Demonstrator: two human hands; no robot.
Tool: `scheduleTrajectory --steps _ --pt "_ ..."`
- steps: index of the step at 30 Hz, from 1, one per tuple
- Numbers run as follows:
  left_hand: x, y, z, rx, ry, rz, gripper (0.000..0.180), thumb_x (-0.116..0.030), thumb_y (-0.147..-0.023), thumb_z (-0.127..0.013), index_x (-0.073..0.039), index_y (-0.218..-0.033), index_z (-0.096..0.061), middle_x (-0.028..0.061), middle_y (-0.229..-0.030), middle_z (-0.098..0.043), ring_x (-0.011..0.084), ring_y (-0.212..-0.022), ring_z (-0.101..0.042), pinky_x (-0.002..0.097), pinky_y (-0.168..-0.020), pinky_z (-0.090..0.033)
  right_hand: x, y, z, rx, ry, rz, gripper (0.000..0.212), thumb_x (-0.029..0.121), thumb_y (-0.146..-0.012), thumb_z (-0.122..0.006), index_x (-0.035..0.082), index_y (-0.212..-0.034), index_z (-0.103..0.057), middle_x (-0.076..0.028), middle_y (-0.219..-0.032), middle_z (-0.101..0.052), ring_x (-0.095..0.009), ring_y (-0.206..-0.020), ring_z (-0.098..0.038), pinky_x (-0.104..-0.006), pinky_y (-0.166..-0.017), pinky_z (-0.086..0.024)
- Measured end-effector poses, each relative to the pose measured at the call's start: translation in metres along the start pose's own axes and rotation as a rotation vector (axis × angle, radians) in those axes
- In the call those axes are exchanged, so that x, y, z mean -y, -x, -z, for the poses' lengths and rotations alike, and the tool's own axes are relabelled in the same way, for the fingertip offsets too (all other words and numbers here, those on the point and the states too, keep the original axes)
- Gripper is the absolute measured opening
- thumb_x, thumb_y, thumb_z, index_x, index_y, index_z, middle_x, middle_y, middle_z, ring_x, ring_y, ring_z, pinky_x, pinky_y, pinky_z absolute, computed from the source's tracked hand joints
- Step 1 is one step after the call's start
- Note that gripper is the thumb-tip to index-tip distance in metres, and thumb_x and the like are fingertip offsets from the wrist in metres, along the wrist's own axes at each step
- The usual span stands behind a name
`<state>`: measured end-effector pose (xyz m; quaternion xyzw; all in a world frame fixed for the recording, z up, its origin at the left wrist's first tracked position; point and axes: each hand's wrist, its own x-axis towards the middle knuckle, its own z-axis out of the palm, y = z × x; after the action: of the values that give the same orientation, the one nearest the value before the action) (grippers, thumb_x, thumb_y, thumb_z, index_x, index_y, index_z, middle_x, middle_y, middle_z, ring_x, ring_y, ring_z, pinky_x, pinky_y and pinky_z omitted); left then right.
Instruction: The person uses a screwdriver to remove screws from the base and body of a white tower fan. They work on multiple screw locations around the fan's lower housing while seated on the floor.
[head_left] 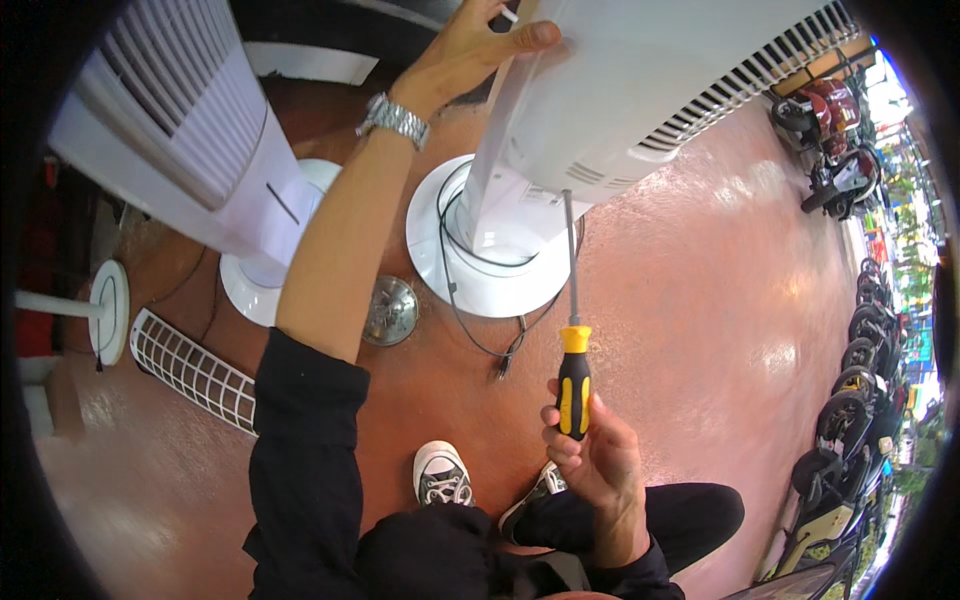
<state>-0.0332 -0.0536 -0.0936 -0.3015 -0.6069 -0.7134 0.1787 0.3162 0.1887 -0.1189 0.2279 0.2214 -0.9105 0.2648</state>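
The right hand [607,450] is clamping its fingers around a long-shafted black-and-yellow screwdriver [573,372], which is pointing at the lower part of a tall white plastic tower appliance [610,95]. The left hand [472,55] is laying its thumb against that appliance's side; its other fingers' spacing cannot be told.
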Motion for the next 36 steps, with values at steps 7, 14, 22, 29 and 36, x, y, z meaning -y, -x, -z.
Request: scheduleTrajectory --steps 7,14,22,29,36 --pt "-0.030 -0.023 -0.042 0.128 0.024 0.189 0.089 -0.025 -0.082 -0.076 -0.002 -0.153 -0.026 0.0134 -0.148 -0.044 0.0216 -0.136 -0.041 0.0334 -0.114 -0.031 0.009 0.009 -0.021 -0.152 0.000 -0.137 0.039 0.030 -0.098 -0.059 0.004 -0.126 -0.048 -0.013 -0.108 -0.060 -0.016 -0.078 -0.053 -0.0281 -0.070 -0.047" --pt "-0.010 -0.044 -0.033 0.008 0.098 0.234 0.092 -0.074 -0.093 -0.034 -0.003 -0.151 -0.032 0.0107 -0.152 -0.040 0.0201 -0.140 -0.035 0.0349 -0.117 -0.026 0.024 -0.016 0.001 -0.060 0.094 -0.241 0.025 0.026 -0.107 -0.037 0.008 -0.116 -0.051 -0.010 -0.102 -0.060 -0.016 -0.081 -0.052 -0.0278 -0.070 -0.044" --pt "-0.144 -0.142 -0.065 0.111 -0.220 -0.015 0.085 -0.064 -0.096 -0.042 0.001 -0.150 -0.030 0.0163 -0.148 -0.043 0.0239 -0.140 -0.035 0.0350 -0.116 -0.026 0.030 -0.027 0.002 -0.083 0.092 -0.381 0.037 0.035 -0.109 -0.029 0.003 -0.114 -0.047 -0.013 -0.104 -0.056 -0.019 -0.080 -0.048 -0.0303 -0.071 -0.045" --pt "-0.123 -0.152 -0.052 0.008 0.018 0.174 0.071 -0.053 -0.105 -0.023 0.003 -0.146 -0.037 0.0175 -0.141 -0.051 0.0244 -0.130 -0.049 0.0341 -0.112 -0.035 0.005 -0.032 -0.006 -0.035 0.392 -0.182 0.031 0.032 -0.107 -0.039 0.002 -0.113 -0.047 -0.012 -0.097 -0.059 -0.018 -0.074 -0.054 -0.0285 -0.059 -0.046" --pt "-0.135 -0.146 -0.069 0.042 -0.008 0.228 0.080 -0.061 -0.102 -0.016 0.003 -0.141 -0.044 0.0167 -0.131 -0.059 0.0232 -0.120 -0.058 0.0335 -0.104 -0.046 0.005 -0.023 -0.020 -0.319 0.698 0.081 0.025 0.029 -0.098 -0.059 0.006 -0.101 -0.050 -0.008 -0.079 -0.057 -0.018 -0.066 -0.057 -0.0313 -0.057 -0.048"
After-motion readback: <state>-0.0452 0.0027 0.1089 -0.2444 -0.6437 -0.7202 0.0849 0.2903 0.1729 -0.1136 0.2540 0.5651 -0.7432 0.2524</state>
